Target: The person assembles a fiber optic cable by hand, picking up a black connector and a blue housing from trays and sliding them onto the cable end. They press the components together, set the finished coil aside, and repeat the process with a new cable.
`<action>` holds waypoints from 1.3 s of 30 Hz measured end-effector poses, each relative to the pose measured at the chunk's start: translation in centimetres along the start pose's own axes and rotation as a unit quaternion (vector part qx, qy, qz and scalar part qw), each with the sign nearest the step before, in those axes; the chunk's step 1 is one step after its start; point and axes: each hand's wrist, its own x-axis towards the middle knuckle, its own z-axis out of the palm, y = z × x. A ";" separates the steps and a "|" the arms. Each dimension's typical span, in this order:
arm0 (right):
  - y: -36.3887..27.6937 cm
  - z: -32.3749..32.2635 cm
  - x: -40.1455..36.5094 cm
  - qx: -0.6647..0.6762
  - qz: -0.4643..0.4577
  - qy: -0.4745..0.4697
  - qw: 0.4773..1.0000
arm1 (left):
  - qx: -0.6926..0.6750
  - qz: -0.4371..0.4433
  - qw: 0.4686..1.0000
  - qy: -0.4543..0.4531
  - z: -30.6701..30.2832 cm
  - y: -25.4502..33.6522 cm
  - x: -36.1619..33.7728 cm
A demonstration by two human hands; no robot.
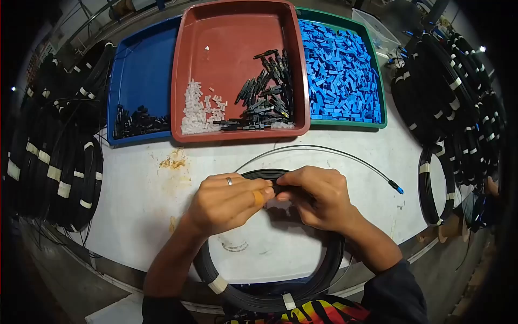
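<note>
A coil of black cable (335, 254) lies in front of me, bound with pale tape bands. At its far side, my left hand (229, 200), with a ring and a tan wrap on its fingers, is closed in a pinch. My right hand (318, 194) pinches close against it, fingertips nearly meeting. Black cable shows between the fingers; its exact end or any small part there is hidden. One loose cable length (324, 147) arcs out behind the hands and ends at the right in a blue-tipped connector (396, 187).
Behind stand a blue tray (143, 65) with black parts, a red tray (232, 32) with white pieces and black connectors, and a green tray (384, 116) full of blue connector pieces. Cable coils flank the white table (135, 216) at left (48, 178) and right (448, 86).
</note>
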 end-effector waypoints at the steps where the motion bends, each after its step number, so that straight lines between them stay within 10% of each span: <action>1: 0.0 0.0 -0.1 -0.013 -0.020 0.012 1.000 | -0.032 -0.031 0.999 0.006 0.0 0.1 0.0; 39: -0.2 0.1 -0.1 -0.018 -0.043 0.032 0.998 | -0.073 -0.039 0.996 0.031 0.1 0.1 0.2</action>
